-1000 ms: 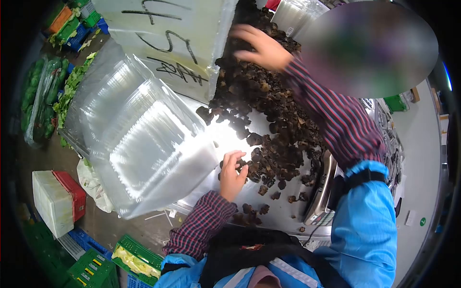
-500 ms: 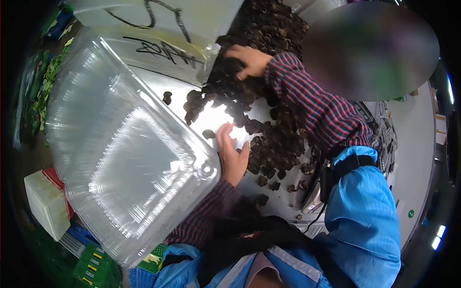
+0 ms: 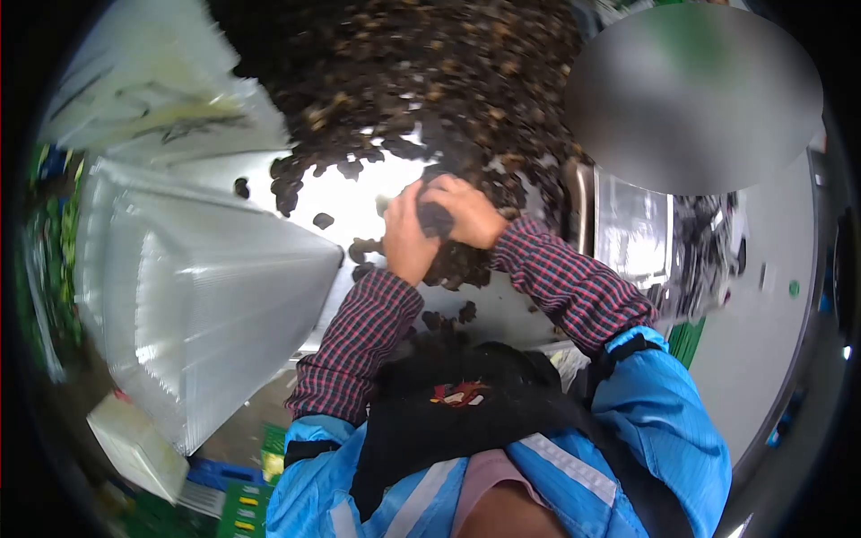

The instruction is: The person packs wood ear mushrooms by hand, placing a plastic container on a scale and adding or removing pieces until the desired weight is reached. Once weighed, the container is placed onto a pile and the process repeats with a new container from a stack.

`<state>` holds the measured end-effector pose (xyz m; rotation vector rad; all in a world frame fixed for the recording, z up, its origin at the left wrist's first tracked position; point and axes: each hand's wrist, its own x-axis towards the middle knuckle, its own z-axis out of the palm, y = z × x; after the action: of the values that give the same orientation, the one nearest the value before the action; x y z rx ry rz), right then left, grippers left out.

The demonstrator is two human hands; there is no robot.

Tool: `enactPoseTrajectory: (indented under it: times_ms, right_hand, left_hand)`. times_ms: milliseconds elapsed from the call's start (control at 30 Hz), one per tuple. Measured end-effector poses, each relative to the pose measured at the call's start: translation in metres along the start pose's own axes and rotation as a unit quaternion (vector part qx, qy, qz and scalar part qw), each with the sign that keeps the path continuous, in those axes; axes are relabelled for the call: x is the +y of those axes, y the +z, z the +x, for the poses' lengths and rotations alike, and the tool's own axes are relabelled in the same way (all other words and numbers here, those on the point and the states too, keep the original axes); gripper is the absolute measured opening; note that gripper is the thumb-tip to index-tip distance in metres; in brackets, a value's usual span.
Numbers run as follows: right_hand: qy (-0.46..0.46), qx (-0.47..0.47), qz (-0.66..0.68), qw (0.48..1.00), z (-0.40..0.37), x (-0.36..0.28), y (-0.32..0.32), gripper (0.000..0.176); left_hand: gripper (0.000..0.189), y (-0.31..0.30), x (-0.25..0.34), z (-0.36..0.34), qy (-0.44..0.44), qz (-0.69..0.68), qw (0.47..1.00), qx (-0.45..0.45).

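My left hand [image 3: 410,239] and my right hand [image 3: 465,212] are brought together over the shiny metal worktop [image 3: 345,199]. Between them they clasp a clump of dark brown mushrooms [image 3: 436,220], with fingers curled round it. The mushrooms look like wood ears, though blur hides their exact kind. More loose mushrooms [image 3: 462,267] lie just below my right hand. A large heap of the same dark pieces [image 3: 421,76] spreads across the far side of the worktop.
A stack of clear plastic trays [image 3: 242,287] leans at the left. Behind it stands a whitish box with black marker writing [image 3: 170,81]. At the right are a metal-rimmed clear container [image 3: 632,224] and a grey table [image 3: 758,305]. Green crates [image 3: 244,511] sit low at the left.
My right hand has come back from the far heap towards my body and met my left hand, which has risen slightly. Both now hold mushrooms. The view has shifted, showing more of the heap.
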<state>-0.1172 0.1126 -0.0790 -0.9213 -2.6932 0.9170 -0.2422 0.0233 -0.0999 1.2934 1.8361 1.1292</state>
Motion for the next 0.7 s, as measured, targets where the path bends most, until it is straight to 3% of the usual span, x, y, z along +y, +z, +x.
enactPoseTrajectory:
  times_ms: [67, 133, 267, 333, 433, 567, 700]
  right_hand:
    - [0.029, 0.059, 0.102, 0.993, -0.019, -0.006, 0.006, 0.041]
    - [0.031, 0.094, 0.119, 0.988, -0.036, -0.012, -0.003, 0.040]
    - [0.060, 0.182, 0.201, 0.961, -0.072, -0.026, -0.048, 0.040]
    - [0.038, 0.229, 0.156, 0.960, -0.096, -0.024, -0.078, 0.042]
    - [0.050, 0.280, 0.102, 0.953, -0.150, -0.020, -0.128, 0.043]
    - [0.114, 0.297, 0.084, 0.944, -0.235, 0.015, -0.177, 0.045]
    - [0.141, 0.275, 0.093, 0.946, -0.303, 0.093, -0.183, 0.049]
  left_hand:
    - [0.072, 0.006, -0.001, -0.009, 0.012, -0.025, 0.999, -0.029]
    - [0.072, -0.001, 0.021, -0.013, -0.024, -0.030, 0.996, -0.078]
    - [0.076, -0.001, 0.078, -0.003, 0.145, 0.042, 0.983, -0.107]
    - [0.074, 0.011, 0.119, -0.005, 0.142, 0.026, 0.980, -0.138]
    - [0.072, 0.052, 0.170, -0.014, 0.239, 0.020, 0.961, -0.136]
    - [0.075, 0.134, 0.226, -0.034, 0.263, -0.023, 0.950, -0.169]
    - [0.084, 0.232, 0.222, -0.048, 0.288, -0.037, 0.929, -0.229]
